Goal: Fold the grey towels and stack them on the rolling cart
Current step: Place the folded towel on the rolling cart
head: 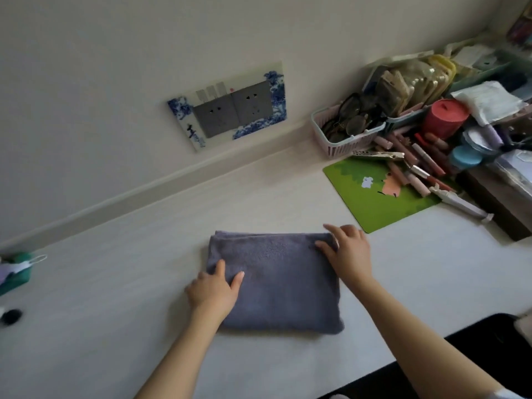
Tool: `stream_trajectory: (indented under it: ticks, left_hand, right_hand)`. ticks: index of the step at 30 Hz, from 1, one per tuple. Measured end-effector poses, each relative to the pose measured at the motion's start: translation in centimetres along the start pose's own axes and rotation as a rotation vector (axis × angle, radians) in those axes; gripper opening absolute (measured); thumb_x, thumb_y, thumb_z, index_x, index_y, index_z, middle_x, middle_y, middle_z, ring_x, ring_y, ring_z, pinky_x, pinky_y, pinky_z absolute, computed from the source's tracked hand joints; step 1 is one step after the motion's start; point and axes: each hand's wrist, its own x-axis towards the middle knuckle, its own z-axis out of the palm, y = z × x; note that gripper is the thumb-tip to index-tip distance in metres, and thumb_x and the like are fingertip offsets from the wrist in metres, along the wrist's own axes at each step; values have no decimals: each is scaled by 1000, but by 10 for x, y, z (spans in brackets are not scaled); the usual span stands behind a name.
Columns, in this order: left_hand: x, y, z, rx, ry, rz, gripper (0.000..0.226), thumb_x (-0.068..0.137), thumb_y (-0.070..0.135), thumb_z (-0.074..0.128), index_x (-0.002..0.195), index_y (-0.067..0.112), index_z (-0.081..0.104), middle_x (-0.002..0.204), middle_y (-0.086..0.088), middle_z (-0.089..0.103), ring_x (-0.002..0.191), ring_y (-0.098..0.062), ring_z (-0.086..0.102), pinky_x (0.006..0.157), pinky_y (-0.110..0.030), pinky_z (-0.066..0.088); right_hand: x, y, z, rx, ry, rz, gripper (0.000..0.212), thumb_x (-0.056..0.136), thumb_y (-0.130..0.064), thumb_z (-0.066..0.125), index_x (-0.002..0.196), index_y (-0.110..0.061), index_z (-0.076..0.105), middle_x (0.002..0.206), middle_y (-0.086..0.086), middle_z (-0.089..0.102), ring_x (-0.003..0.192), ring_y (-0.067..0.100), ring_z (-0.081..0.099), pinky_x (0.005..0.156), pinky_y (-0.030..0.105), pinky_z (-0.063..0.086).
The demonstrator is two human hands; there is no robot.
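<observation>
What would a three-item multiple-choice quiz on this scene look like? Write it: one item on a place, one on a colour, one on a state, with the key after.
1. Where does the green mat lie?
A. Under the towel
B. On the table, beyond and to the right of the towel
C. On the wall

2. What colour is the basket holding spectacles?
A. Pink
B. Black
C. Yellow

3. What state is the grey towel in?
A. Spread out in a single layer
B. Rolled into a tube
C. Folded into a flat rectangle

Key: 1 B, the mat lies flat on the white table, apart from the towel. 2 A, its slatted walls are pale pink. 3 C, layered edges show at the far side, with the left hand and right hand resting on it.
</observation>
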Motion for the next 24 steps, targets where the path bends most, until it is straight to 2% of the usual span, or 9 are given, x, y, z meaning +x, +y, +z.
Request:
stream_trajectory:
  ticks: [2, 4, 7, 9, 10, 13, 16, 20, 24]
  left_hand:
    - [-12, -22, 1, -147, -53, -41, 60, 89, 63, 35, 137, 27, 31, 128, -15, 50, 113, -35, 52, 94, -38, 42]
    - [-21, -35, 9, -399, 5, -84, 54, 86, 55, 51, 128, 24, 37, 125, -15, 47, 111, -35, 51, 93, -39, 45]
    - [-29, -39, 27, -915, 68, -238, 70, 78, 39, 71, 132, 14, 33, 125, -13, 48, 112, -34, 52, 89, -36, 45]
    - [-30, -40, 38, -1152, 12, -380, 76, 74, 36, 77, 129, 7, 33, 118, -5, 50, 108, -29, 56, 86, -33, 46]
    - [-28, -42, 43, -1261, -28, -436, 71, 72, 36, 78, 124, 5, 41, 114, -1, 54, 104, -26, 59, 84, -33, 48]
    - [-32, -60, 54, -1532, -71, -464, 35, 77, 34, 74, 101, 11, 63, 98, -5, 70, 90, -23, 67, 79, -36, 54]
    - [-45, -91, 60, -1545, 56, -490, 22, 84, 34, 67, 95, 16, 62, 92, -3, 69, 86, -21, 66, 77, -37, 53]
    - [-70, -148, 64, -1477, 279, -615, 28, 85, 35, 66, 93, 9, 59, 87, -7, 66, 83, -27, 63, 67, -35, 47]
    - [-103, -209, 58, -1479, 491, -671, 29, 87, 31, 63, 98, 5, 55, 85, -5, 62, 81, -25, 60, 59, -30, 42]
  right_hand:
    - [-4, -13, -2, 47, -115, 114, 58, 84, -49, 56, 132, -17, 49, 120, 14, 54, 113, 35, 49, 94, 40, 40]
    - [-16, -17, 4, 85, -271, 231, 66, 86, -49, 55, 135, -9, 39, 129, 17, 50, 119, 33, 49, 94, 39, 41]
    - [-29, -19, 16, 113, -401, 265, 50, 88, -43, 55, 113, 0, 47, 115, 20, 58, 106, 36, 55, 79, 35, 42]
    - [-29, -23, 20, 168, -414, 285, 44, 88, -40, 56, 104, 0, 48, 107, 19, 60, 101, 36, 56, 73, 33, 39]
    - [-28, -27, 21, 187, -413, 285, 40, 88, -39, 57, 99, -1, 48, 103, 19, 61, 98, 36, 56, 71, 33, 37]
    - [-25, -49, 24, 208, -404, 202, 33, 87, -35, 59, 81, -7, 43, 85, 11, 56, 82, 31, 53, 63, 33, 33]
    - [-27, -85, 31, 229, -462, 96, 30, 88, -35, 59, 82, -9, 44, 77, 1, 54, 75, 23, 51, 60, 31, 33]
    - [-36, -150, 54, 271, -525, -74, 29, 88, -37, 59, 90, -11, 47, 77, -6, 55, 70, 11, 50, 56, 23, 34]
    - [-54, -226, 78, 314, -568, -225, 30, 85, -37, 62, 96, -11, 49, 81, -5, 57, 78, 19, 54, 60, 27, 37]
